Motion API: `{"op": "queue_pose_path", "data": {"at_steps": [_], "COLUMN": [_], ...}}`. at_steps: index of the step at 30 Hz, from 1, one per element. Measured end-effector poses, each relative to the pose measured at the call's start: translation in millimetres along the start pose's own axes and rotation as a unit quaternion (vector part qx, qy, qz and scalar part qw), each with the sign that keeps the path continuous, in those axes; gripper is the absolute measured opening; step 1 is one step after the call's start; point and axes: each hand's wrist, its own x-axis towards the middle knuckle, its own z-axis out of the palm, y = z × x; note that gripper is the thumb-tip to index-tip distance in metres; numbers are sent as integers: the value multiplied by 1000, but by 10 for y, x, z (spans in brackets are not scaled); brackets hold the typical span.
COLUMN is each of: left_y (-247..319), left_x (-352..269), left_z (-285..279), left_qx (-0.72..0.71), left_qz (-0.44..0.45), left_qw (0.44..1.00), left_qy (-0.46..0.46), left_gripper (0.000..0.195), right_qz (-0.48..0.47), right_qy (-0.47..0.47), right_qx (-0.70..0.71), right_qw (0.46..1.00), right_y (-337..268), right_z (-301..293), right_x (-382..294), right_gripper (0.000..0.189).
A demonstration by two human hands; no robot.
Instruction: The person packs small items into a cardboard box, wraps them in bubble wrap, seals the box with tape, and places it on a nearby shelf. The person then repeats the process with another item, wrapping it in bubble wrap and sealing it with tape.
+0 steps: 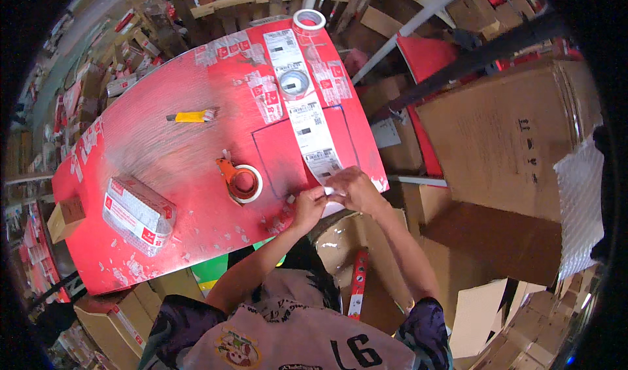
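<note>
A long strip of white printed labels (306,122) runs down the right side of the red tabletop (162,174) towards me. Both hands are at its near end, by the table's front edge. My left hand (310,207) pinches a small white piece at the strip's end, and my right hand (355,191) grips the strip just beside it, the fingers nearly touching. A clear tape roll (294,83) lies on the strip. Left of my hands is an orange tape dispenser (239,181) with a roll. Further left sits a bubble-wrapped parcel (140,215) bound with printed tape.
A yellow box cutter (191,117) lies mid-table. Another tape roll (309,22) stands at the far edge. A small cardboard box (67,219) is at the left edge. Large cardboard boxes (495,134) and a metal pole (417,24) stand to the right; an open carton (380,272) is below my right arm.
</note>
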Motion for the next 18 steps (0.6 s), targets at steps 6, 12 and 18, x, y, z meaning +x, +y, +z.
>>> {"op": "queue_pose_path", "data": {"at_steps": [6, 12, 18], "left_y": [459, 32, -533], "left_x": [-32, -29, -87], "left_z": [25, 219, -194], "left_qx": [155, -100, 142], "left_qz": [15, -20, -42], "left_qw": [988, 990, 987], "left_qy": [-14, 102, -68], "left_gripper": [14, 10, 44], "right_qz": [116, 309, 180], "right_qy": [-13, 28, 297], "right_qx": [118, 139, -224], "right_qw": [986, 941, 911], "right_y": [106, 1131, 972], "right_z": [-74, 58, -1485], "right_x": [-57, 458, 2557], "right_gripper": [14, 18, 28]}}
